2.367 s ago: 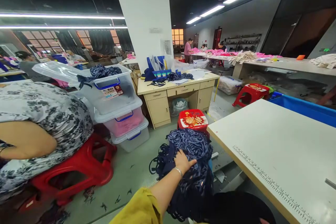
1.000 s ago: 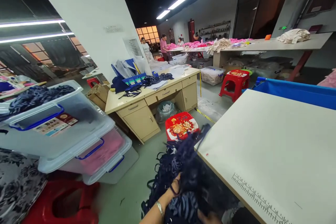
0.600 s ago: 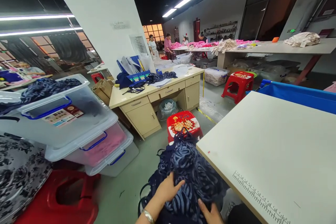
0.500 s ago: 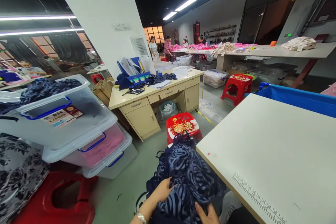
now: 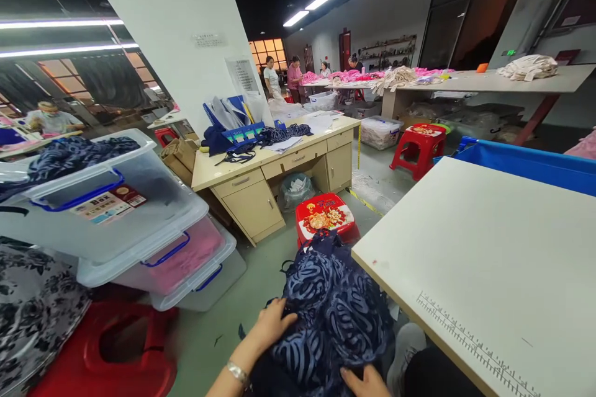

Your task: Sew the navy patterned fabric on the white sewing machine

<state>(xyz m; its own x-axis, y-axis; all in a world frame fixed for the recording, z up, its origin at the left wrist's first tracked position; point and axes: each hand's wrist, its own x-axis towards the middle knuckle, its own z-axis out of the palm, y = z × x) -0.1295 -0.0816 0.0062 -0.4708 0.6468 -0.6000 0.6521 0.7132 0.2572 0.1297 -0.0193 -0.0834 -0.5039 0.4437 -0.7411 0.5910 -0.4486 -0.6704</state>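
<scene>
To the right of our right hand (image 5: 367, 383) we have a white tabletop (image 5: 503, 242), with a ruler scale (image 5: 470, 340) marked along the edge nearest that hand. Leftward of our left hand (image 5: 266, 325) and farther off stands a stack of clear storage boxes (image 5: 153, 232), dark blue cloth (image 5: 77, 158) showing at the top of the uppermost one. Beyond both hands, well apart from them, is a cream desk (image 5: 293, 163). Between our hands and reaching forward of them lies a heap of navy patterned fabric (image 5: 328, 310), which both touch. Ahead of our hands, past the heap's far end, we see a red stool (image 5: 326, 218). A grey shoe (image 5: 406, 353) is near our right hand, on its right. Our left hand rests on the heap's left side, thumb parted from fingers; our right, partly cut off, has thumb and forefinger apart at the near edge. Whether either pinches fabric, we cannot tell. A silver bracelet (image 5: 238, 373) circles our left wrist.
</scene>
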